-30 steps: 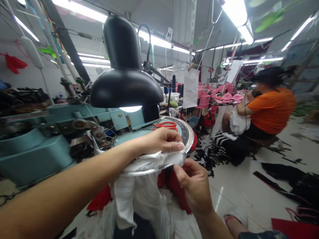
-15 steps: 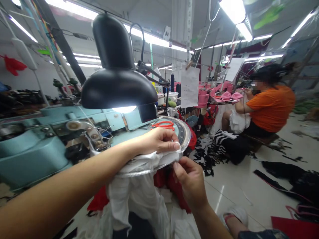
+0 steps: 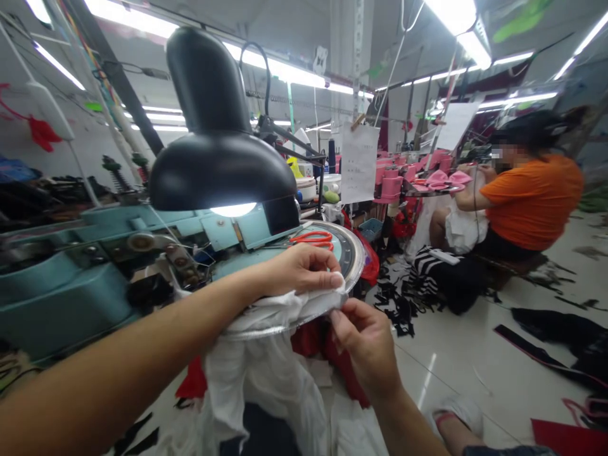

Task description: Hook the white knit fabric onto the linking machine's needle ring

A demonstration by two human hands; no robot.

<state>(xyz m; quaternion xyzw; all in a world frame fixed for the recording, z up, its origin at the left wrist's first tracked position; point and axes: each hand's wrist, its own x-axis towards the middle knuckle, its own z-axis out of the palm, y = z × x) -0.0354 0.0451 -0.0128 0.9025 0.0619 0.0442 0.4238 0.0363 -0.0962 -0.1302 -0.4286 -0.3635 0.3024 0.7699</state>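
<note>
One left hand is arching palm-down, one right hand curling upward, their fingers pinching soft white fabric at a round, toothed, silver metal rim.

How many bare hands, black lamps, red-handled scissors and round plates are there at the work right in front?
Bare hands by the white cloth: 2, left hand and right hand
Black lamp: 1
Red-handled scissors: 1
Round plate: 1
Total: 5

I am counting the wearer's two hands, one black lamp, one near dial carrying one pair of red-handled scissors, two large hanging paper sheets and one orange-shirted co-worker.
</note>
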